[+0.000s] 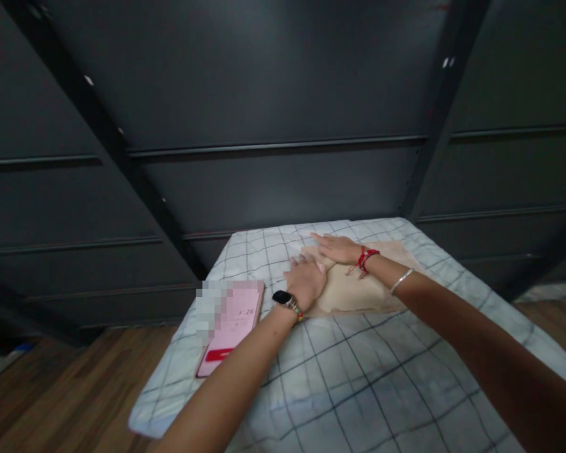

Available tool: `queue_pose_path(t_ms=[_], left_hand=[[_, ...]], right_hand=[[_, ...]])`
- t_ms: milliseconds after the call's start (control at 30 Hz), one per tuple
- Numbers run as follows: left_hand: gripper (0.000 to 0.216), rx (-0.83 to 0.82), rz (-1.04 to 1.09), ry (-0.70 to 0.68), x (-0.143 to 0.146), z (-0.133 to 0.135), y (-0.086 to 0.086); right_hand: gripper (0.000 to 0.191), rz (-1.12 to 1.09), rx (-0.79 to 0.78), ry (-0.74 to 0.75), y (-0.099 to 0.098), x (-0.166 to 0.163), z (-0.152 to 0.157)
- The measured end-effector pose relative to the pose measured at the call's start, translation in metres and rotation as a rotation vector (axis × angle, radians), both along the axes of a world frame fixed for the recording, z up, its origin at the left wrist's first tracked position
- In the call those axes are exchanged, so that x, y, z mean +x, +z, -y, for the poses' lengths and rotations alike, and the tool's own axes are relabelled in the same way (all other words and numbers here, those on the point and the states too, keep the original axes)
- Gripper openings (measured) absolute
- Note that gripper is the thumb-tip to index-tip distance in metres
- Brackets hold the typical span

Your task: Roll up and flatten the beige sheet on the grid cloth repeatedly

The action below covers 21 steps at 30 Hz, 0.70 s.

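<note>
A beige, flat sheet or folded piece [353, 290], which could be cloth or paper, lies on the checked cover. My left hand [305, 278] rests palm down over its left end, fingers stretched toward the far side. My right hand [338, 248] lies flat across its far edge, fingers pointing left, close beside the left hand. Both palms hide part of the beige piece. A dark-faced watch sits on my left wrist; red threads and a silver bangle circle my right arm.
A white cover with dark checks [358, 371] spreads over the surface under my hands. Left of my left wrist lies a pink rectangular item [238, 321] showing 3:26 and a red strip. Dark panels [283, 189] stand behind; wooden floor [99, 377] shows at the left.
</note>
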<state>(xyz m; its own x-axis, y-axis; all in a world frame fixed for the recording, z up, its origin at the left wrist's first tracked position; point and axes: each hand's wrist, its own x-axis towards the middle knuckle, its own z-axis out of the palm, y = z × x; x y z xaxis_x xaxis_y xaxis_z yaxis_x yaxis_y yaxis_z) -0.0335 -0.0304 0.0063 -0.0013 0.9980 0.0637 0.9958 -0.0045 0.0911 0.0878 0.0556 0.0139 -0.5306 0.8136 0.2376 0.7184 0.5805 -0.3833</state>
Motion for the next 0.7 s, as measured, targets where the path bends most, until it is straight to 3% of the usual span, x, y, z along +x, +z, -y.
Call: queue_pose_path(t_ms=[133,267,433,700], left_hand=[[0.058,0.085,-0.045,-0.035,0.018,0.031,-0.003],[0.056,0.062,-0.067,-0.065,0.010,0.040,0.000],[0.053,0.044,-0.028,0.045,-0.006,0.020,0.003],[0.040,-0.039,-0.088,0.000,-0.024,-0.020,0.000]], right_hand=[[0.058,0.225,-0.045,0.142,-0.006,0.035,0.012],[0.058,0.259,-0.021,0.138,-0.015,0.051,0.018],[0.060,0.292,-0.005,0.055,-0.019,0.027,0.001],[0.060,0.311,-0.060,0.020,-0.012,-0.011,-0.035]])
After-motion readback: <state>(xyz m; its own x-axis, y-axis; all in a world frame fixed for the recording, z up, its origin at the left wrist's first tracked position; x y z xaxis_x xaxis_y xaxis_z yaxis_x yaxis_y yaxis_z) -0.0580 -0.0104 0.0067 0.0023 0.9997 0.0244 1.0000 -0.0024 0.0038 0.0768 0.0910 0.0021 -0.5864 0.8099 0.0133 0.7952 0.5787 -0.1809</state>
